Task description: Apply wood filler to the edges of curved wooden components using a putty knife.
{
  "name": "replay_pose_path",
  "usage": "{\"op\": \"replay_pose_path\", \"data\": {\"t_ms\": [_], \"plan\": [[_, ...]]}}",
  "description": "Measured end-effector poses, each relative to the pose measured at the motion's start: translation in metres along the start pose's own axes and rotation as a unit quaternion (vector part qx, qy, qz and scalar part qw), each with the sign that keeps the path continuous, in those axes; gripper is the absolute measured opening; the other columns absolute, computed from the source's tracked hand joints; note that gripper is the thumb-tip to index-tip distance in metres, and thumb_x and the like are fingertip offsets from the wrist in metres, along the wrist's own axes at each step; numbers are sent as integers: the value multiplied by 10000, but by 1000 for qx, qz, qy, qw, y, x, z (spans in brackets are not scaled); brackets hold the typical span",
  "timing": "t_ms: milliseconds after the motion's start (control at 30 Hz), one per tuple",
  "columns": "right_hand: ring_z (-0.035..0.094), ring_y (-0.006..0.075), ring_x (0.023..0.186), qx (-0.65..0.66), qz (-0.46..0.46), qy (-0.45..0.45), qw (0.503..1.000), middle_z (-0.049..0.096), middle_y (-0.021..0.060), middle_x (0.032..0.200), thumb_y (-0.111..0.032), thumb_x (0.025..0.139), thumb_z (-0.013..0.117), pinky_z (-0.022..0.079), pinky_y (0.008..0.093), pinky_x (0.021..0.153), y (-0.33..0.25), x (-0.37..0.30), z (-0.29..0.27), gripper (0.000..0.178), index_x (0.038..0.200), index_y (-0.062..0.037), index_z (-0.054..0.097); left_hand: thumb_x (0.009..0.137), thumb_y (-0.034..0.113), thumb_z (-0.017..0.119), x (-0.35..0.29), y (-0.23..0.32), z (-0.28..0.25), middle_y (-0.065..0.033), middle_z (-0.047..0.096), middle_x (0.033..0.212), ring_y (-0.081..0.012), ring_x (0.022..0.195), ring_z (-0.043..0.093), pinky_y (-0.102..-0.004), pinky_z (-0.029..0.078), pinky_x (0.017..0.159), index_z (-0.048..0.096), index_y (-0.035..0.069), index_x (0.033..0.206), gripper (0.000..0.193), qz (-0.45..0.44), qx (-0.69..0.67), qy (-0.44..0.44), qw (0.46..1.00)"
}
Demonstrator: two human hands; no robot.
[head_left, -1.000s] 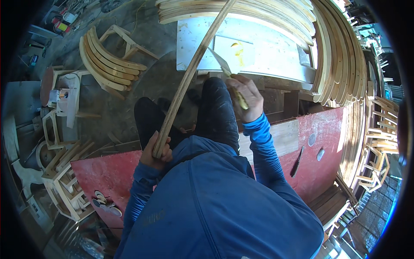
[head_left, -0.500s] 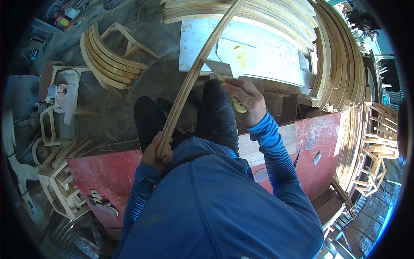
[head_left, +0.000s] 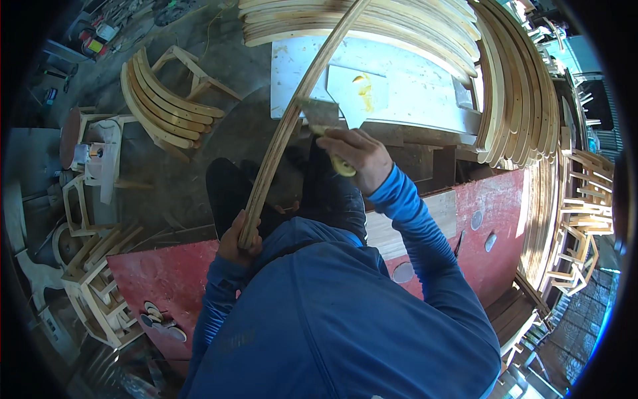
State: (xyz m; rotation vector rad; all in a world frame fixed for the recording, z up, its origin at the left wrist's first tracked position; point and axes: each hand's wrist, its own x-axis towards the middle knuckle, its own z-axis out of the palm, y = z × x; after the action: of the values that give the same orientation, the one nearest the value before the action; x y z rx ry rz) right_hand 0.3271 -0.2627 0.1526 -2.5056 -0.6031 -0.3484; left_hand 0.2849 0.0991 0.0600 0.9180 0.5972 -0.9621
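A long, curved wooden strip [head_left: 287, 126] slants up across my lap and over a white board. My left hand [head_left: 240, 238] is wrapped round its lower end. In my right hand [head_left: 357, 153] is a putty knife [head_left: 320, 113] with a wide metal blade and a yellowish handle. The blade's edge meets the strip at about mid-length. Beyond it, a pale flat plate [head_left: 351, 88] carries a smear of yellow paste [head_left: 363, 90] and lies on the white board [head_left: 415, 73].
Curved wooden pieces are stacked at the far side [head_left: 372, 20] and at the right [head_left: 515, 86]. More curved slats [head_left: 166, 100] lean at left. A red bench [head_left: 488, 219] with round sanding discs is around me. Wooden frames [head_left: 100, 292] stand at lower left.
My right hand and the putty knife have moved left and slightly toward me, along the wooden strip. My left hand keeps its hold on the strip's lower end.
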Motion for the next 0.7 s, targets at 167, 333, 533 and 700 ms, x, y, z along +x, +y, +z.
{"op": "replay_pose_path", "data": {"t_ms": [167, 333, 533, 700], "plan": [[723, 309, 989, 40, 78, 118, 989, 710, 162, 1117, 5, 825, 728, 604, 365, 827, 7, 15, -5, 360, 1180, -47, 703, 1047, 575, 404, 0, 1, -10, -31, 519, 569, -147, 440, 407, -297, 326, 453, 600, 59, 1094, 554, -9, -2, 28, 1000], [707, 306, 973, -18, -67, 7, 998, 704, 164, 1058, -10, 797, 759, 600, 374, 787, -11, 18, 10, 354, 1145, -58, 718, 1033, 583, 439, 8, -2, -16, -24, 520, 566, -139, 452, 404, -293, 321, 458, 612, 65, 1084, 549, -29, -42, 17, 999], [714, 319, 943, 155, 113, 79, 978, 714, 146, 1061, 3, 823, 732, 587, 359, 810, -4, -3, -7, 322, 1139, -56, 712, 1023, 560, 483, 23, -4, -26, -12, 494, 548, -130, 442, 389, -287, 312, 450, 636, 73, 1027, 510, -40, -71, 12, 997], [714, 333, 979, 40, 194, 153, 968, 711, 135, 1103, 4, 800, 754, 585, 367, 824, 15, -23, -15, 358, 1148, -65, 706, 1023, 537, 489, 30, -3, -28, -6, 476, 538, -123, 436, 381, -281, 302, 441, 638, 75, 1009, 486, -49, -86, -1, 995]]}}
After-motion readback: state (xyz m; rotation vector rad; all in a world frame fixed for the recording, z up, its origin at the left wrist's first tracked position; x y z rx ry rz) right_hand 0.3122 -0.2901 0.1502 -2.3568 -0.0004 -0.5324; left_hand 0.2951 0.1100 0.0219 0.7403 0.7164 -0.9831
